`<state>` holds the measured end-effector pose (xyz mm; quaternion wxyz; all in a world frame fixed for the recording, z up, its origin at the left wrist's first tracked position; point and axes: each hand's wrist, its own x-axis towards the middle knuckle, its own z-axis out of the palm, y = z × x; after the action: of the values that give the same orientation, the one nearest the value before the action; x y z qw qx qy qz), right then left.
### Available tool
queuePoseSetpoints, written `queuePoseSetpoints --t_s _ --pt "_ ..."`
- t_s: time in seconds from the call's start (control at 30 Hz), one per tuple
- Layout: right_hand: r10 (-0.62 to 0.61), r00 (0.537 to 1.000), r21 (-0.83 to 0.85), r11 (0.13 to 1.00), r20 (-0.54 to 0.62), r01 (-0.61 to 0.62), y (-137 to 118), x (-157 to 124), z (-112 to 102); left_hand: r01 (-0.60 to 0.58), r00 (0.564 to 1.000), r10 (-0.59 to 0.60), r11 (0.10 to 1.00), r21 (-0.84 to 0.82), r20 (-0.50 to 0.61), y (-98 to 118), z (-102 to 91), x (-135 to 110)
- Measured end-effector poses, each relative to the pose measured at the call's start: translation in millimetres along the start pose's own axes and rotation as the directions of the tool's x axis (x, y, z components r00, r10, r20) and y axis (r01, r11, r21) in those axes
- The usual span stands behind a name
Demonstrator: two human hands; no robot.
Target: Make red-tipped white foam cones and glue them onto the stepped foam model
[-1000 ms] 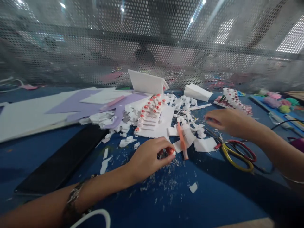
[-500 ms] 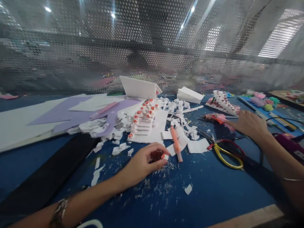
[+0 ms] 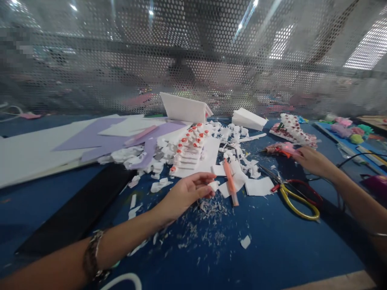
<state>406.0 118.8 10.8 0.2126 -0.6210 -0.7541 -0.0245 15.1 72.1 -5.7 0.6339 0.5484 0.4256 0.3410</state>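
Between the thumb and fingers of my left hand [image 3: 186,192] is a small white piece [image 3: 214,185], held above scattered white shavings. My right hand [image 3: 314,161] is closed around the back end of a pink hot glue gun [image 3: 279,148], whose nozzle points left on the table. Beyond my left hand stands a white stair-like foam model [image 3: 189,159] with red-topped white bits along its steps. An orange marker-like pen [image 3: 230,181] lies on paper scraps just right of my left fingers. Scissors [image 3: 298,204] with yellow and red handles rest nearer me than the glue gun.
White and purple foam sheets [image 3: 81,139] overlap at the left, beside a long black slab [image 3: 75,211]. Folded white pieces [image 3: 186,108] stand near the perforated metal screen [image 3: 193,60]. A flower-dotted white model [image 3: 293,131] and coloured pompoms [image 3: 356,138] lie at the right.
My right hand has drawn back a little and lowered onto the glue gun's rear. My left hand has turned the small piece, so its red part is out of sight. The view has shifted slightly left.
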Motion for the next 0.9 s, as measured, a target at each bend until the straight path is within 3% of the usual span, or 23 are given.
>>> queuePoseSetpoints --t_s 0.2,0.3,0.5,0.7,0.9 --pt "0.081 0.994 -0.084 0.993 -0.068 -0.087 -37 -5 -7 0.075 0.994 -0.096 0.952 -0.296 -0.058 -2 -1.1 5" --pt "0.045 0.998 -0.039 0.998 -0.047 -0.047 -64 -9 -7 0.091 0.991 -0.119 0.922 -0.377 -0.052 -1 -0.9 4" --pt "-0.013 0.989 0.176 0.984 0.145 -0.013 -105 -16 4 0.098 0.99 -0.127 0.938 -0.333 -0.064 3 3.4 4" --pt "-0.068 0.998 0.066 0.996 0.007 0.068 -120 -26 18 0.092 0.992 -0.113 0.958 -0.271 -0.061 2 5.7 6" --pt "-0.128 0.992 0.004 0.992 -0.011 0.128 -123 -34 25 0.082 0.994 -0.103 0.942 -0.324 -0.047 2 6.5 6"
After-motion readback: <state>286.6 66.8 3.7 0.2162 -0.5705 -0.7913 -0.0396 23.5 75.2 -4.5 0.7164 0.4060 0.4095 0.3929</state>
